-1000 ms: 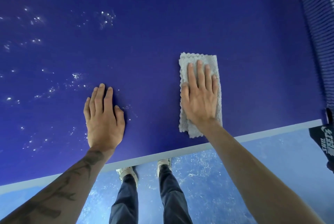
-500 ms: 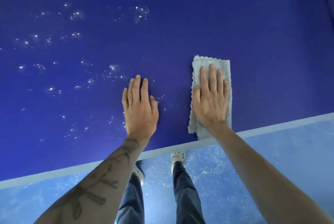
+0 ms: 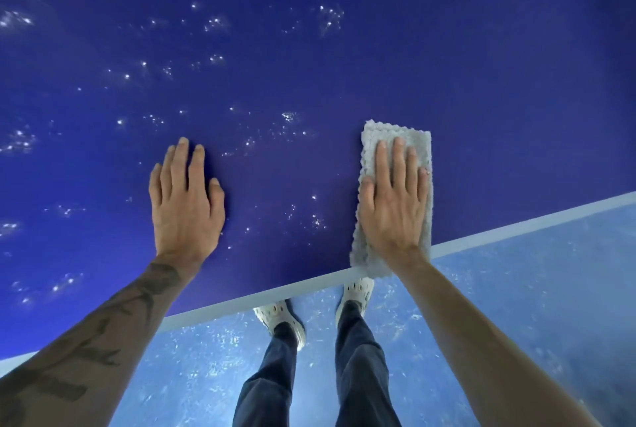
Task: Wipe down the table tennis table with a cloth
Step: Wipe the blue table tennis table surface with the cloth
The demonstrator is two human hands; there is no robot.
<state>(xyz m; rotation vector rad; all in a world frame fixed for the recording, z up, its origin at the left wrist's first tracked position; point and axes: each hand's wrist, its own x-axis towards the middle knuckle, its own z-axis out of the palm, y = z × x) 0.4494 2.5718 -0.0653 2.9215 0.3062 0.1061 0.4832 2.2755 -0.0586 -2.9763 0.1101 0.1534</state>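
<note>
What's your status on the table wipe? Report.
Left hand flat on bare table. Right hand flat, pressing grey cloth at near edge. White specks ahead and left; no obstacle seen.

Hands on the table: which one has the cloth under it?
The right hand, flat on the grey cloth; the left hand rests on bare blue table.

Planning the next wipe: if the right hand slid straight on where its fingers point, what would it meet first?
Nothing but bare dark blue table tennis table ahead of the right hand and grey scalloped cloth, as far as the picture shows. The white droplets lie to its left.
</note>
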